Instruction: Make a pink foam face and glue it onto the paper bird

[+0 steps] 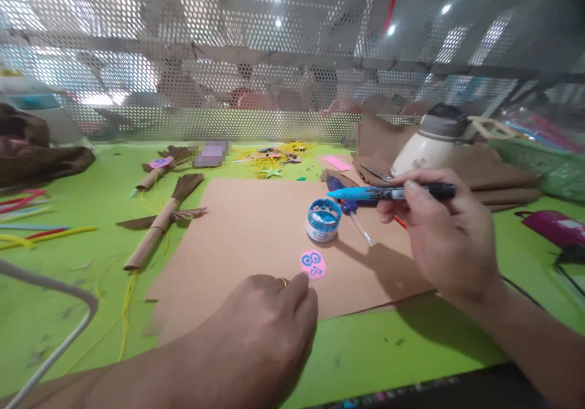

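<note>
Our right hand (439, 232) grasps the blue-tipped pen (379, 194), tip near the paint jar (322, 233) mouth | jar print too small to read | our curled left hand (274, 323) meets the pink disc (313, 265), pinching or not we cannot tell | disc lies on brown paper (256, 232)

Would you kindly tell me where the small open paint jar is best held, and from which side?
Take the paint jar low around its round outer wall, probably from the left: it stands upright, open and paint-smeared inside, while the pen and a blue tool crowd its right.
</note>
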Demonstrator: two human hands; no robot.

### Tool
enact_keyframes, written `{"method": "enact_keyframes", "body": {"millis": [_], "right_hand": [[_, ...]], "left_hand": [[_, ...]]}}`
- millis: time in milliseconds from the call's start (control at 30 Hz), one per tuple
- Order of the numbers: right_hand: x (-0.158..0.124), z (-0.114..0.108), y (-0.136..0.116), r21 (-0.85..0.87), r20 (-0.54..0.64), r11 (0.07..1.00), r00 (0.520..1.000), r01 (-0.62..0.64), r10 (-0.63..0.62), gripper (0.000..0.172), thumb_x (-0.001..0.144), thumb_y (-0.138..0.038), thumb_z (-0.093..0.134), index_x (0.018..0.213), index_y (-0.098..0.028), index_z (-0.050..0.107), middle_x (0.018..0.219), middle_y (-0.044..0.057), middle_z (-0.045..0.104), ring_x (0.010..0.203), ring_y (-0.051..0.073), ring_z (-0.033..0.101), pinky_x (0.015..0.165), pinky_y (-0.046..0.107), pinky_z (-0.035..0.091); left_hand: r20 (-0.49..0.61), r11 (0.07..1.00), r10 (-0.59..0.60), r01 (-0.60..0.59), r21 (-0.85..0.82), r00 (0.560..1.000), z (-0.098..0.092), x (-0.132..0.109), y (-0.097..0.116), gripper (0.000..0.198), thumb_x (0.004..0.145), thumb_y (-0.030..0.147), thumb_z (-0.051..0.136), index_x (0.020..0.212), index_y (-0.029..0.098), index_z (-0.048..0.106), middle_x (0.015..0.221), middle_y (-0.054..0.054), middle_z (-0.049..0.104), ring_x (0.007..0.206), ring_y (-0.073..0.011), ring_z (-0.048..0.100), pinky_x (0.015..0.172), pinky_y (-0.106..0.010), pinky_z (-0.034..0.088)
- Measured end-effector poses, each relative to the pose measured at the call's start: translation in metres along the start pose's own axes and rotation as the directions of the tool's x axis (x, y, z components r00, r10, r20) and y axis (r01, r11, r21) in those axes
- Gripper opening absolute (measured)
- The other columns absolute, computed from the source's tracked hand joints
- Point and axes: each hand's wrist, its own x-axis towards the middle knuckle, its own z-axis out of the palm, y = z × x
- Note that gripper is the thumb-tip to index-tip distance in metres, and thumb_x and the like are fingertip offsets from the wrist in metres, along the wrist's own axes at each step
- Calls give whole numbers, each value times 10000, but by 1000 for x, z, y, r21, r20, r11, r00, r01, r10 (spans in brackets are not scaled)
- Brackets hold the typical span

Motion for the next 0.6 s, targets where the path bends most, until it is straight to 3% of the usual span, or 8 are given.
{"method": "enact_keyframes", "body": {"millis": [200,433,600], "right_hand": [[3,2,1,38,-7,995,996,-90,90,123,846,-277,548,942,-210,588,689,-1,607,654,138,602,632,300,497],[5,4,-1,-111,48,990,994,-92,98,79,853,-269,524,862,-204,568,603,-26,584,574,101,550,565,241,469],[9,12,6,-169,126,971,973,-169,191,113,834,-300,535,835,-188,552,585,-29,570,540,100,538,541,242,463]], "left_hand": [[11,1000,-15,15,-2,1000,-6,0,0,159,773,74,436,774,186,548,696,-19,479,519,-173,361,390,-326,354],[48,1000,-23,23,2,999,-4,2,2,158,769,78,425,769,187,538,697,-24,473,523,-179,354,402,-336,362],[54,998,-67,66,19,996,-2,1,4,135,783,111,421,774,194,528,707,-29,477,526,-186,358,415,-350,353]]}}
